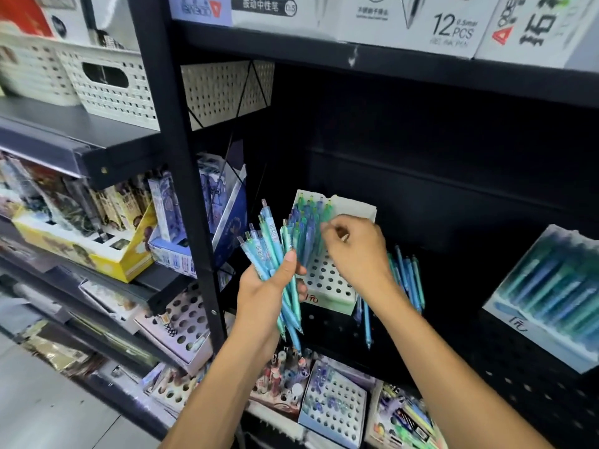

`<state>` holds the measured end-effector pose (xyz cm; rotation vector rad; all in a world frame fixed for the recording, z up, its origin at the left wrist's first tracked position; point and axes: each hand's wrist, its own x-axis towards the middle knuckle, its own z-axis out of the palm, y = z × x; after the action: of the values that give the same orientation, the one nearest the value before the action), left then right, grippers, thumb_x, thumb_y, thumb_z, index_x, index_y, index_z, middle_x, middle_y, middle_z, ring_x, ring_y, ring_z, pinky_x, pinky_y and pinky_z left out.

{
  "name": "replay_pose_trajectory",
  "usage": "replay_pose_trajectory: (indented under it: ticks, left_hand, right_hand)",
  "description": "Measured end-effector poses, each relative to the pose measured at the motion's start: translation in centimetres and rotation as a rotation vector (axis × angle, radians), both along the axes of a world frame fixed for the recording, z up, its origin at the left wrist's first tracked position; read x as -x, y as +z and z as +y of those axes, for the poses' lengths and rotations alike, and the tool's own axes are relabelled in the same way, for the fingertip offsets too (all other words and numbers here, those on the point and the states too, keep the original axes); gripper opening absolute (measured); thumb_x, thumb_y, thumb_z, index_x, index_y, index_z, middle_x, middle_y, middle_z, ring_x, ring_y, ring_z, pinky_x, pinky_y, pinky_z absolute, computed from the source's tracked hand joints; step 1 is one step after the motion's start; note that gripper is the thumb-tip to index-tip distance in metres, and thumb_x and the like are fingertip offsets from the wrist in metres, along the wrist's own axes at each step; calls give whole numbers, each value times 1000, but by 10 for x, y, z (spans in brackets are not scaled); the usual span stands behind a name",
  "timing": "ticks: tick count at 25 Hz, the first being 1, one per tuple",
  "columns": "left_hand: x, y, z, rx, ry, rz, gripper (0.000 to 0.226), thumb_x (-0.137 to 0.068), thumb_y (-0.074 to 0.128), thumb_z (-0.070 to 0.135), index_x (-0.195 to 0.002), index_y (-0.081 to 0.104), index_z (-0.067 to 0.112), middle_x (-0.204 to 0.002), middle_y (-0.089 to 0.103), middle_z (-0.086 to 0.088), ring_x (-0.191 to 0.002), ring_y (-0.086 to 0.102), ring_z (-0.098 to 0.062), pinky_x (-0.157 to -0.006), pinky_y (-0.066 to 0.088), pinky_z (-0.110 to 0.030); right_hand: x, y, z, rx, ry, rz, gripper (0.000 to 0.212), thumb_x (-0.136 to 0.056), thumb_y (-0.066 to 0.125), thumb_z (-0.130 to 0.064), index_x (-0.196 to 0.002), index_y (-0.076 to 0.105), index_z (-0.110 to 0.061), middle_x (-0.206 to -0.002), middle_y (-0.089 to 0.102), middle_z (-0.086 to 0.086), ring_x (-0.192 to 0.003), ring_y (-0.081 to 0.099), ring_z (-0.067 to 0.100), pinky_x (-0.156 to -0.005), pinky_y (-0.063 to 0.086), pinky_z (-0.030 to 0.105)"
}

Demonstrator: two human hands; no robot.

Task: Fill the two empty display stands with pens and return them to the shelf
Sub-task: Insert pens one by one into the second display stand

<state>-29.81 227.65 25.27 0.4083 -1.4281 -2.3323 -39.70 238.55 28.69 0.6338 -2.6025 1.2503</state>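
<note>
Stand in hand: a white perforated display stand (327,280) sits on the dark shelf (453,202), its back rows already stocked with blue and green pens (306,222), its front rows of holes bare.
Second stand: a full stand (547,296) at right looks finished and shelved, which would put the job past halfway, by this view.
Left to do: the front holes want filling; loose pens (406,280) lie on the shelf just right of the stand.
Right hand: the right hand (356,251) hovers over the stand's back rows, fingertips pinched; whether a pen is in that grip cannot be told.
Left hand: the left hand (269,286), just left of the stand, is clenched round a fanned bundle of pens (269,241), tips downward.
Surroundings: pen boxes (450,24) line the shelf above; other holed stands (334,406) crowd the shelf below.
</note>
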Motion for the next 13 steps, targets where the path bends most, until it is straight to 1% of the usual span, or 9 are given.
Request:
replay_pose_trajectory:
  ticks: [2, 3, 4, 5, 7, 9, 10, 12, 13]
  left_hand:
    - [1, -2, 3, 31, -50, -4, 21, -92, 63, 22, -106, 66, 7, -74, 67, -7, -59, 57, -18, -55, 51, -27]
    - [1, -2, 5, 43, -79, -6, 19, -94, 62, 21, -105, 66, 7, -74, 67, -9, -60, 57, -20, -55, 51, -27]
    - [0, -3, 7, 49, -105, -8, 19, -95, 60, 20, -106, 66, 6, -75, 67, -10, -60, 58, -20, -55, 51, -28]
    - [0, -4, 9, 55, -123, -15, 20, -95, 60, 20, -107, 66, 5, -75, 68, -12, -61, 59, -21, -55, 52, -28]
    - [-2, -5, 7, 74, -114, -32, 20, -95, 60, 19, -107, 65, 3, -76, 70, -13, -61, 62, -22, -55, 53, -29]
    - [-4, -7, 1, 92, -41, -57, 17, -97, 59, 18, -106, 63, 4, -75, 70, -12, -61, 62, -22, -56, 53, -30]
    - [-4, -9, -4, 105, 4, -68, 17, -98, 58, 18, -105, 63, 4, -75, 70, -11, -60, 62, -21, -56, 53, -30]
    - [-6, -14, -14, 117, 61, -84, 18, -99, 58, 20, -103, 62, 3, -74, 69, -9, -59, 62, -19, -56, 53, -28]
    - [-6, -15, -16, 116, 68, -87, 19, -99, 58, 20, -103, 62, 2, -74, 69, -8, -59, 62, -19, -57, 54, -28]
  right_hand:
    - [-24, 5, 6, 286, 288, -281, 20, -97, 63, -26, -85, 71, -11, -70, 66, 8, -58, 60, 25, -57, 49, 30]
    - [-31, 7, 7, 356, 397, -400, 21, -96, 64, -20, -82, 68, -5, -66, 60, 16, -53, 57, 28, -53, 49, 31]
    - [-33, 8, 8, 394, 440, -465, 22, -96, 64, -15, -79, 66, 0, -65, 56, 20, -49, 54, 28, -49, 48, 31]
    - [-34, 10, 8, 417, 410, -485, 20, -95, 65, -12, -79, 66, 1, -66, 57, 21, -49, 53, 27, -47, 48, 30]
    - [-26, 18, 8, 547, 238, -499, 13, -94, 64, -11, -87, 72, -4, -80, 68, 15, -62, 59, 20, -52, 51, 26]
    - [-12, 26, 15, 733, 68, -434, 11, -96, 61, -11, -95, 72, -10, -92, 72, 11, -70, 63, 13, -60, 55, 24]
    - [-4, 27, 18, 746, 5, -322, 10, -97, 61, -12, -96, 71, -13, -93, 73, 9, -71, 64, 11, -63, 57, 25]
    - [9, 18, 22, 559, -75, -55, 8, -97, 62, -16, -99, 69, -19, -89, 73, -1, -75, 68, 10, -70, 60, 32]
    - [13, 11, 20, 444, -80, 16, 8, -97, 62, -18, -103, 67, -19, -89, 73, -5, -78, 69, 10, -74, 61, 35]
